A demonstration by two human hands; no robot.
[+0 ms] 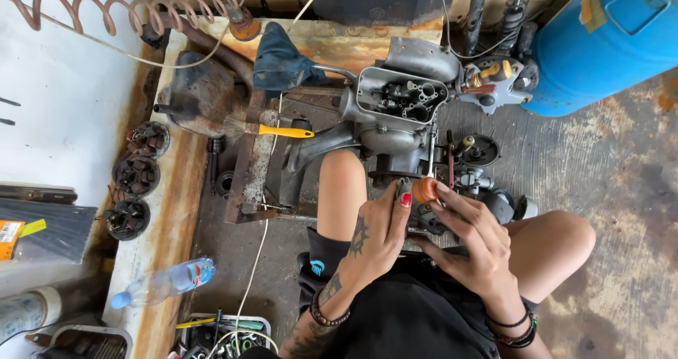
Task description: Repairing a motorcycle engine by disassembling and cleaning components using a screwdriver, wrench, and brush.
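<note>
Both hands up close over the lap: left hand point(378, 235) and right hand point(470, 239) each have a grip pinching the same small orange cap point(424, 189), right in front of the open engine case point(399, 98). Yellow-handled brush point(272, 129) lies off left.

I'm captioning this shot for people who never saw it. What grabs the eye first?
At centre, the left hand and right hand pinch a small orange-brown knob above the knees. Just beyond lies an opened grey engine casing, with a big blue drum top right and a yellow-handled brush to its left.
</note>
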